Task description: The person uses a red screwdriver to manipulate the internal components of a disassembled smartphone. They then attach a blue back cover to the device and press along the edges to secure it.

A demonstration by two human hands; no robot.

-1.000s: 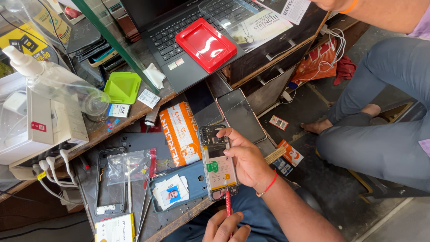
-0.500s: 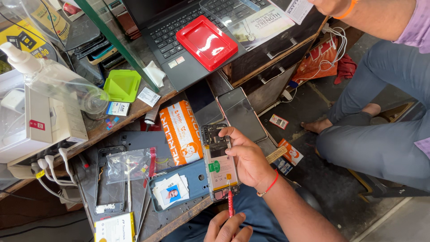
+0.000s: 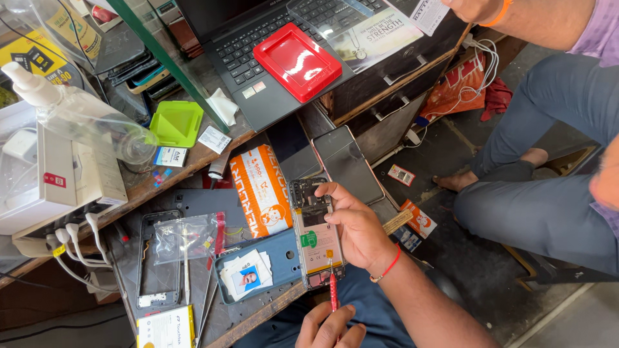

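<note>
A: What takes up the most room?

B: The cluttered tabletop (image 3: 193,200) comes first, then the open black laptop (image 3: 258,71) at its far side, with a red plastic tray (image 3: 298,61) lying on the laptop's deck.

A: And a size down from those?

B: A white box (image 3: 58,177) at the left edge, with a clear spray bottle (image 3: 77,113) lying above it. Nearer the middle sit an orange packet (image 3: 261,190) and, just right of it, a dark phone screen (image 3: 348,164) lying flat. A green tray (image 3: 175,122) rests near the laptop's left corner.

A: Where is the phone being worked on?

B: The opened phone (image 3: 314,235), back cover off and insides showing, is held just above the near edge of the tabletop, between the orange packet and the person's wrist. The right hand (image 3: 354,225) is clamped on it, fingers curled over the top end and thumb against the right side.

A: And the other hand?

B: The left hand (image 3: 329,328) is at the bottom edge, closed on 1 red screwdriver (image 3: 333,293). The tool stands upright, its tip touching the lower end of the phone.

A: Anything smaller?

B: A clear plastic bag (image 3: 187,235) lies left of the phone.
</note>
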